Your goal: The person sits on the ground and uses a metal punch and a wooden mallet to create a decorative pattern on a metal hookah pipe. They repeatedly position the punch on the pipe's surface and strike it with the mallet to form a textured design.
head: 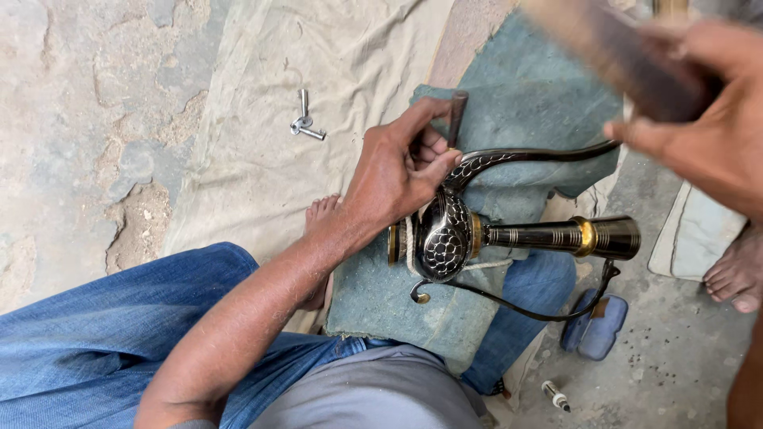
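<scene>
A dark metal vessel [445,238] with engraved scale patterns, a curved spout and a brass-banded neck lies on its side on a grey-green cloth pad [524,95], near the pad's lower middle, across the person's lap. Its neck runs toward the pad's right edge and overhangs it; the spout arches up and right over the pad.

The left hand [397,179] is closed around a short dark punch [456,117], held upright with its lower end at the base of the spout; the thumb and fingers press on the vessel's body. The right hand [707,111], raised at the upper right, is clenched on a blurred wooden-looking hammer handle [616,56]; its head cannot be made out.

A thin dark curved handle wire [524,306] loops from under the vessel's belly out past the pad's lower right edge. The pad rests on blue jeans [103,334] and partly on a beige canvas sheet [318,63] spread on the cracked stone floor [71,119]. Bare toes [322,210] show just left of the wrist. On the canvas, well apart toward its upper middle, lie small bright metal fittings [305,121]. A blue sandal [594,326] sits below the neck, a small tube-like part [555,395] near it, and another bare foot [737,274] at the right edge.
</scene>
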### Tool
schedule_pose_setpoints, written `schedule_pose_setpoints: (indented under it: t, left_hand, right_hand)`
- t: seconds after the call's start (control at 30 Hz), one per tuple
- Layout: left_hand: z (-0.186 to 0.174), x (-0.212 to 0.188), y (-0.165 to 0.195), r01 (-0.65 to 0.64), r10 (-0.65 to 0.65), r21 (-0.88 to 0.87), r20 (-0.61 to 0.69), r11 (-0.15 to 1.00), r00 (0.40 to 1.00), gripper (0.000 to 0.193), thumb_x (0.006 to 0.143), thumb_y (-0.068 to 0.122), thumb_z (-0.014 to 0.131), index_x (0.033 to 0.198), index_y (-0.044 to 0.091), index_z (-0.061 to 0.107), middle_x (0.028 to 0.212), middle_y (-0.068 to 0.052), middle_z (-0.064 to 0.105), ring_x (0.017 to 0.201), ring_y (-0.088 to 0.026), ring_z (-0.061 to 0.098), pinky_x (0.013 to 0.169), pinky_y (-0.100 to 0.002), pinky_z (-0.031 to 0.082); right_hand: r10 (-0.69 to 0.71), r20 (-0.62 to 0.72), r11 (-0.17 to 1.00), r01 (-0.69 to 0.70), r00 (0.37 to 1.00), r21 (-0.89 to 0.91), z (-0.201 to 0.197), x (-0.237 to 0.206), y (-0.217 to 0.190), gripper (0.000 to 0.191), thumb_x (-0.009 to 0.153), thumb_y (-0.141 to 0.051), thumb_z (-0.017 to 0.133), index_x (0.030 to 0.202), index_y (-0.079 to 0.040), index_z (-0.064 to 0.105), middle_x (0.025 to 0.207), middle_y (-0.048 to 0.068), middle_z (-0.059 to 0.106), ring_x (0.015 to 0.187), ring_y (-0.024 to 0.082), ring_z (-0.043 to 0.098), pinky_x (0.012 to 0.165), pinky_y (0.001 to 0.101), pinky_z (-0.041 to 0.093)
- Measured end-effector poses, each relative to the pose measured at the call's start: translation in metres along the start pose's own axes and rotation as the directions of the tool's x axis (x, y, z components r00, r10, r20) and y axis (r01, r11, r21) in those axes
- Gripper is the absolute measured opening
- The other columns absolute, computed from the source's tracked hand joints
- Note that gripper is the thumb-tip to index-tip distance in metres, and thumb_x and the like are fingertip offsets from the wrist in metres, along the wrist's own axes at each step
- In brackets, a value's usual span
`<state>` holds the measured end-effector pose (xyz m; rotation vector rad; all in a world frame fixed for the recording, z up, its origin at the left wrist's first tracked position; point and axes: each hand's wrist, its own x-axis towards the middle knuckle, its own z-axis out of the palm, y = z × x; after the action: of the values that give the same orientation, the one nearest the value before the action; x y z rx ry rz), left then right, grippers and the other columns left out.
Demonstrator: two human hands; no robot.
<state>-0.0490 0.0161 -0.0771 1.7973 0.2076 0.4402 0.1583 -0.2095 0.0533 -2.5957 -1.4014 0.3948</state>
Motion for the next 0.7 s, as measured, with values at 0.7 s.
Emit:
schedule_pose_setpoints:
  t: [0.7]
  left_hand:
    - [0.006,0.008,0.011,-0.024,0.021,0.033,0.090,0.999,0.996,0.032,0.095,0.008,0.079,0.122,0.005,0.061,0.084,-0.001,0.067,0.074,-0.008,0.066,0.061,-0.024,0.058]
  right_hand:
    - [0.395,0.036,0.882,-0.390,0.918,0.264,0.036,-0.081,0.049,0.042,0.100,-0.028,0.077,0.127,0.000,0.060,0.093,0.016,0.066,0.083,0.027,0.069,0.082,0.0430,0.055]
